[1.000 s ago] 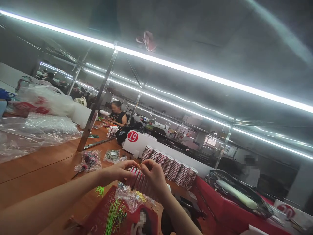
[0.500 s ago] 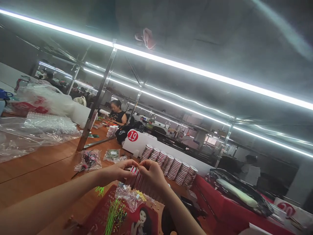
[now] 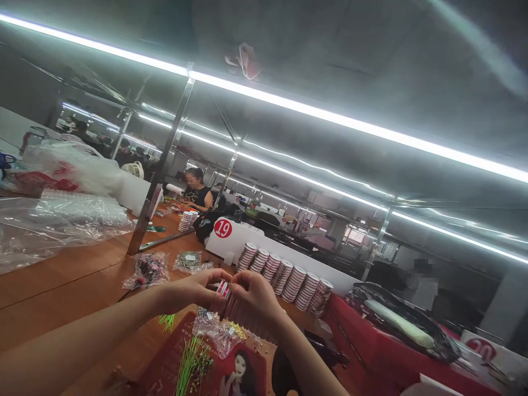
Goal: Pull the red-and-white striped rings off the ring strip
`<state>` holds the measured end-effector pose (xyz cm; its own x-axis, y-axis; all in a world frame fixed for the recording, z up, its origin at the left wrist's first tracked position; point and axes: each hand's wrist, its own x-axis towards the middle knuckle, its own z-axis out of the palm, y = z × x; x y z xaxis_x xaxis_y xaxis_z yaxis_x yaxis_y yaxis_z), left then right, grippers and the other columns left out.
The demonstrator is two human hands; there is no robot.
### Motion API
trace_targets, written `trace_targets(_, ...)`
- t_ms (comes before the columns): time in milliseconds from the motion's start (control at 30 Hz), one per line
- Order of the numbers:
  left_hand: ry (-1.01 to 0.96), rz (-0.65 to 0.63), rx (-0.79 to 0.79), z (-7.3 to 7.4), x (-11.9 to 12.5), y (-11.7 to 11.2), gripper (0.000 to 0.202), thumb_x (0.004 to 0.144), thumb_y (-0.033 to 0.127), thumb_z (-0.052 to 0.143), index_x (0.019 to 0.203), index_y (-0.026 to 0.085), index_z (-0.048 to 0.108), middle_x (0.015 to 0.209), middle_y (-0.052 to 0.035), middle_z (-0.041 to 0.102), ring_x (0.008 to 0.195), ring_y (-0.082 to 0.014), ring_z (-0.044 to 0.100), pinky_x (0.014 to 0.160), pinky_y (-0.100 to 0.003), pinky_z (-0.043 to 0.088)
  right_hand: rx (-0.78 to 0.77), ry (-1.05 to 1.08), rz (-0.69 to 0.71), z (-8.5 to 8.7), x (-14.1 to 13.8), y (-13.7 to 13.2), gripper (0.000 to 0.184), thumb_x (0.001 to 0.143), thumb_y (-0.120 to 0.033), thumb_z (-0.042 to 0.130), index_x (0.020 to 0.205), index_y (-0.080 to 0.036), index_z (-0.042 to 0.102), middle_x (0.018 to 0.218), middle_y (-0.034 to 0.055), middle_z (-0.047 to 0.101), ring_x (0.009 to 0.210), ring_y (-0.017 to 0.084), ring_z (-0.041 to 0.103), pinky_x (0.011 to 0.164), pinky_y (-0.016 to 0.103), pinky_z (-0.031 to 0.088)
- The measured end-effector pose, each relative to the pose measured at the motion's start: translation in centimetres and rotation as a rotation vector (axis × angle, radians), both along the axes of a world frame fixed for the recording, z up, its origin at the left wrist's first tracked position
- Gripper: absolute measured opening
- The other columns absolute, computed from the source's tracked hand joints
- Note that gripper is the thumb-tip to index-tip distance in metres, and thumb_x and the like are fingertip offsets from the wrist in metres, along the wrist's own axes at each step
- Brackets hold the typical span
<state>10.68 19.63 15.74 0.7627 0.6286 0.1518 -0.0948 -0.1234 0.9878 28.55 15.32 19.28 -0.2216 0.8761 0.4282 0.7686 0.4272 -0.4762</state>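
Over the table's middle, my left hand [image 3: 204, 289] is closed around one end of a stack of small spools [image 3: 224, 289] banded in red and white. My right hand [image 3: 253, 300] is also closed at the stack, its thumb and index finger pinched near the visible end. Most of the stack is hidden by my fingers and palm. Below the hands lie clear bags of beads [image 3: 218, 331], some gold-coloured. Green stems [image 3: 188, 363] with small dark tips rest on a red mat [image 3: 165, 363] printed with a portrait.
Behind my hands, several stacks of spools [image 3: 295, 283] stand along a white divider [image 3: 235, 242] marked 19. More bead bags [image 3: 152, 269] lie to the left, near a metal post [image 3: 154, 192] and plastic wrapping [image 3: 74, 214]. A red box [image 3: 371, 341] borders the right. A co-worker [image 3: 200, 190] sits beyond.
My hands stay almost in place, both still on the stack of spools. A little more of its red-and-white end shows between them. The view has shifted very slightly.
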Motion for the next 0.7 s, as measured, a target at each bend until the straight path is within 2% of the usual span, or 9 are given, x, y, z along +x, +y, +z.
trace_targets(133,-0.004,-0.013,0.011,0.1,0.0,-0.1,0.042,0.073,0.027,0.067,0.110,0.019,0.048,0.093,-0.0030,0.062,0.086,-0.0183,0.060,0.078,-0.034,0.044,0.038,-0.050,-0.032,-0.1,-0.2,-0.2,0.013,0.073,-0.017,0.053,0.071,-0.019,0.065,0.057,-0.0040,0.058,0.054,0.011,0.053,0.049,0.019,0.030)
trace_targets(267,-0.021,-0.022,0.041,0.2,0.1,-0.2,0.039,0.069,0.021,0.069,0.105,0.020,0.053,0.091,-0.0012,0.063,0.086,-0.0180,0.059,0.077,-0.032,0.043,0.149,-0.136,-0.019,-0.5,-0.5,-0.7,0.010,0.070,-0.015,0.059,0.069,-0.021,0.066,0.057,-0.0048,0.059,0.054,0.011,0.052,0.049,0.019,0.030)
trace_targets(367,-0.025,-0.021,0.067,0.3,0.1,-0.4,0.040,0.065,0.017,0.072,0.102,0.021,0.057,0.090,0.0002,0.063,0.086,-0.0171,0.058,0.076,-0.029,0.043,0.267,-0.204,0.020,-0.8,-0.5,-1.1,0.011,0.067,-0.011,0.065,0.069,-0.022,0.067,0.060,-0.0050,0.061,0.057,0.011,0.054,0.051,0.019,0.031)
trace_targets(467,-0.023,-0.013,0.082,0.4,0.0,-0.6,0.042,0.065,0.018,0.071,0.105,0.023,0.057,0.093,0.0006,0.063,0.087,-0.0177,0.057,0.076,-0.030,0.043,0.410,-0.250,0.037,-1.4,-0.2,-1.4,0.011,0.071,-0.012,0.065,0.072,-0.022,0.067,0.065,-0.0031,0.064,0.061,0.012,0.057,0.054,0.019,0.035)
trace_targets(567,-0.024,-0.014,0.091,0.4,0.0,-0.6,0.044,0.066,0.020,0.071,0.107,0.023,0.056,0.091,0.0007,0.063,0.085,-0.0177,0.058,0.077,-0.031,0.042,0.581,-0.317,0.092,-2.3,0.3,-1.7,0.011,0.079,-0.016,0.059,0.082,-0.023,0.068,0.070,0.0000,0.064,0.065,0.014,0.057,0.057,0.021,0.038)
trace_targets(700,-0.023,-0.023,0.090,0.3,-0.1,-0.5,0.043,0.067,0.020,0.071,0.107,0.021,0.054,0.085,0.0010,0.064,0.081,-0.0171,0.059,0.075,-0.030,0.042,0.779,-0.414,0.173,-3.3,0.7,-1.9,0.019,0.085,-0.017,0.048,0.091,-0.020,0.066,0.066,0.0021,0.061,0.060,0.016,0.050,0.054,0.025,0.037)
